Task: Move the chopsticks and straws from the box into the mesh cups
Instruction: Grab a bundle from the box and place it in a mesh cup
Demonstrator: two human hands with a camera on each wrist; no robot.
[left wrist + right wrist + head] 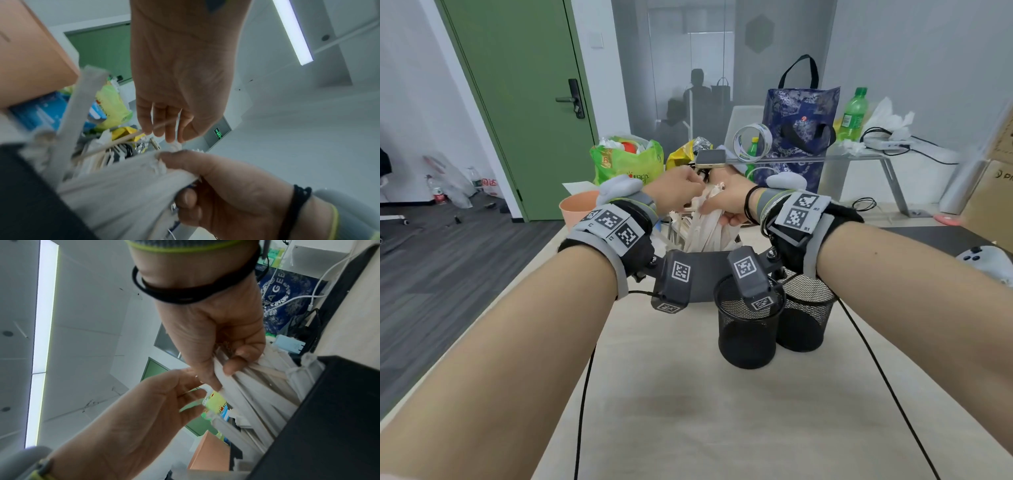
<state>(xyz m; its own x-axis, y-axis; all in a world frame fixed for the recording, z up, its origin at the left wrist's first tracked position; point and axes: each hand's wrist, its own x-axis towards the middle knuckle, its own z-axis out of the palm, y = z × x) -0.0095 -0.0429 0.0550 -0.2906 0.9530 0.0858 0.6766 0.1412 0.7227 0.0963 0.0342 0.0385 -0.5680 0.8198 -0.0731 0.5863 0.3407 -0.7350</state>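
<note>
A dark box (705, 274) stands on the table (688, 411), full of white paper-wrapped chopsticks and straws (709, 228). My right hand (726, 204) grips a thick bundle of them (123, 181) near its top, thumb and fingers curled round it (222, 366). My left hand (681, 186) is just left of it, above the box. Its fingertips (162, 129) pinch one thin bare stick (123, 139) that slants out of the pile. Two black mesh cups (746, 329) (804, 322) stand side by side in front of the box, right of centre, with nothing seen inside.
An orange cup (577, 205) stands left of the box. Behind are a green bag (626, 161), a phone (710, 158), a tape roll (753, 142) and a blue bag (801, 130). A white controller (986, 260) lies at the right edge. Black cables (582, 394) cross the table.
</note>
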